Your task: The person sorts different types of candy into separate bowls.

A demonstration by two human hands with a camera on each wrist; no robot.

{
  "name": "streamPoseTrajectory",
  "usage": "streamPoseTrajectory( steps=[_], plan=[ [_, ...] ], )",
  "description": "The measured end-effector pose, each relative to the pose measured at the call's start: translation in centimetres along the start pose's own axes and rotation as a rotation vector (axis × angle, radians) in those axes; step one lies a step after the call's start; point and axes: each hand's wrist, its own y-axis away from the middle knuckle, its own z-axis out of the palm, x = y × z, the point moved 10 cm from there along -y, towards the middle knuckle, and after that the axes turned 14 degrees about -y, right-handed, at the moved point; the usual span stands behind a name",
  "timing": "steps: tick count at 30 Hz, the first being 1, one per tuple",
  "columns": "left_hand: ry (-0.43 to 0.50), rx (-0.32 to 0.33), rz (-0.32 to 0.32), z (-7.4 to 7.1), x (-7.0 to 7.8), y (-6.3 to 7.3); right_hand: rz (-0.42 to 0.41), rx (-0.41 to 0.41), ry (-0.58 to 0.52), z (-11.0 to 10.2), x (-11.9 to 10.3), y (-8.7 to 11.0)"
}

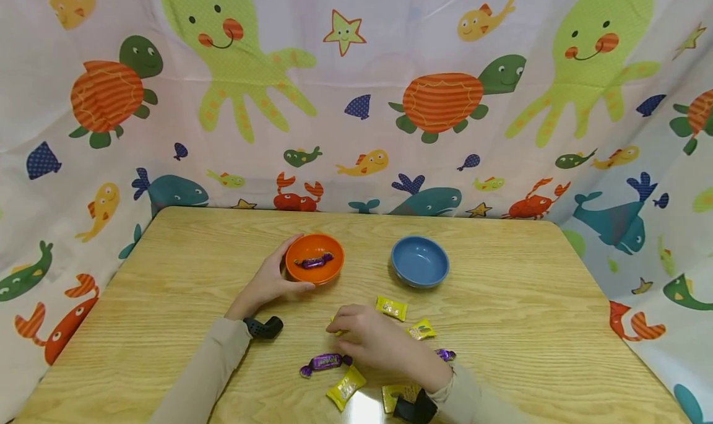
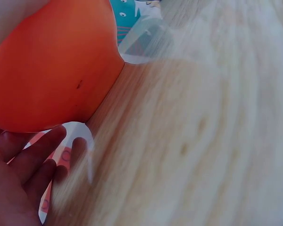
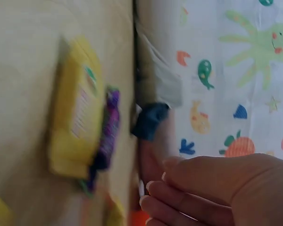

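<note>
My left hand [image 1: 276, 276] holds the orange bowl [image 1: 295, 275] from its left side, thumb along the front and fingers behind. In the left wrist view, its fingers lie against the bowl wall. One purple twist-wrapped candy [image 1: 314, 262] lies inside. Above the table, my right hand [image 1: 374, 340] hovers among the candies with loosely bent fingers. Part of a yellow-wrapped candy [image 1: 335, 324] peeks out by its fingertips. In the right wrist view, nothing shows between the thumb and fingers. A purple candy [image 1: 325, 363] lies just below this hand.
A blue bowl [image 1: 419, 263] stands right of the orange one. Around the right hand lie yellow candies [image 1: 392, 307], [image 1: 421, 329], [image 1: 346, 387], another yellow candy [image 1: 394, 394] by the wristband, and a partly hidden purple candy [image 1: 445, 354]. A printed curtain [image 1: 334, 133] hangs behind the wooden table [image 1: 529, 325].
</note>
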Motion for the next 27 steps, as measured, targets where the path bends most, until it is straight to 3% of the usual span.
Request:
streamPoseTrajectory(
  steps=[7,19,27],
  plan=[
    [0.010,-0.001,0.016,0.1,0.1,0.0,0.073,-0.106,0.016,2.9,0.7,0.7],
    [0.028,-0.013,0.010,0.3,-0.1,-0.1,0.007,-0.056,0.111,3.3,0.3,0.7],
    [0.029,-0.007,0.009,0.0,0.1,0.1,0.011,-0.049,0.099,3.4,0.4,0.5]
  ],
)
